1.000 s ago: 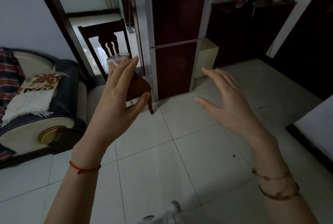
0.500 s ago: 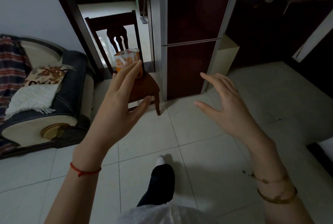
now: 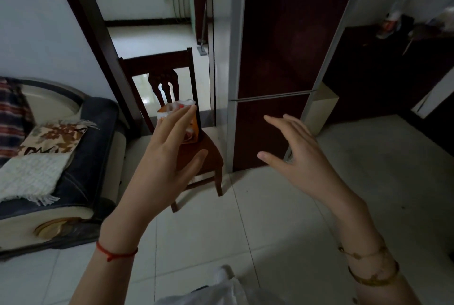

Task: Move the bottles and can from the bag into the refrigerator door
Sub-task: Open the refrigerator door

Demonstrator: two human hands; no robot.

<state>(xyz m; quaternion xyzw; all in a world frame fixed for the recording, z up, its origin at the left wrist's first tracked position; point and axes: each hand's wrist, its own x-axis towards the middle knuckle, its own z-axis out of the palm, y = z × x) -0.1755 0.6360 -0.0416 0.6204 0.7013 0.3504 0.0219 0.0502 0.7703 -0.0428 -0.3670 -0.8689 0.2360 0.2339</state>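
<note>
An orange-and-white bag [image 3: 190, 124] stands on the seat of a dark wooden chair [image 3: 201, 155], partly hidden behind my left hand. The bottles and can are not visible. A tall dark-red refrigerator [image 3: 277, 64] with both doors closed stands just right of the chair. My left hand [image 3: 169, 157] is raised in front of the bag, fingers apart, holding nothing. My right hand [image 3: 294, 155] is held out in front of the lower fridge door, also empty with fingers spread.
A sofa [image 3: 73, 157] with a floral cushion and white throw sits at the left. A doorway behind the chair leads to another room. A dark cabinet [image 3: 393, 66] with items on top stands at the right. Pale tiled floor [image 3: 245, 231] lies between me and the chair.
The chair, bag and refrigerator appear nearer and more central in view. Both hands stay raised and empty, in about the same pose.
</note>
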